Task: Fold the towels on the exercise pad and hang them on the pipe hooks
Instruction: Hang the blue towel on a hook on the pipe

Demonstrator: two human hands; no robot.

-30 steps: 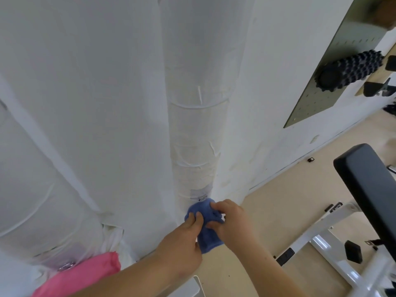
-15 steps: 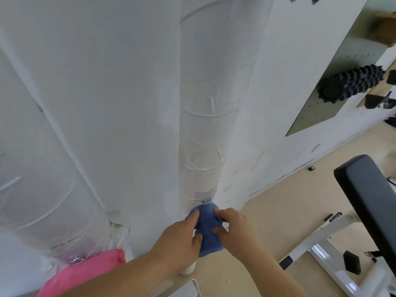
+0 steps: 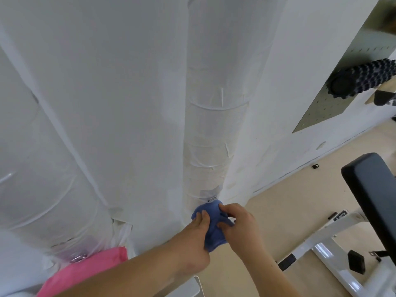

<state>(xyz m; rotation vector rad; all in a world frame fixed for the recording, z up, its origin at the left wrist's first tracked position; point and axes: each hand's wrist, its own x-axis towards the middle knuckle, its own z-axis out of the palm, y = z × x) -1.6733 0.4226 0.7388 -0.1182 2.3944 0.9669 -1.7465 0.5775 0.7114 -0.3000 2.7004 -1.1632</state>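
White tape-wrapped vertical pipe [image 3: 214, 136] in the wall corner, bearing a small metal hook [image 3: 212, 198] low down; right at that hook, a bunched blue cloth towel [image 3: 214, 236]. To the left, a wider white wrapped pipe [image 3: 42, 189] with a metal ring hook [image 3: 78, 258], just above a pink cloth towel [image 3: 85, 273]. Below, beige smooth floor [image 3: 278, 211], carrying a white metal bench frame [image 3: 334, 254] and a small black block [image 3: 315, 166].

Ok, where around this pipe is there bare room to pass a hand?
Free: the bare wall between the pink towel and the blue towel; the floor between the pipe and the bench pad. Crowded: the hook, where left hand and right hand hold the blue towel.
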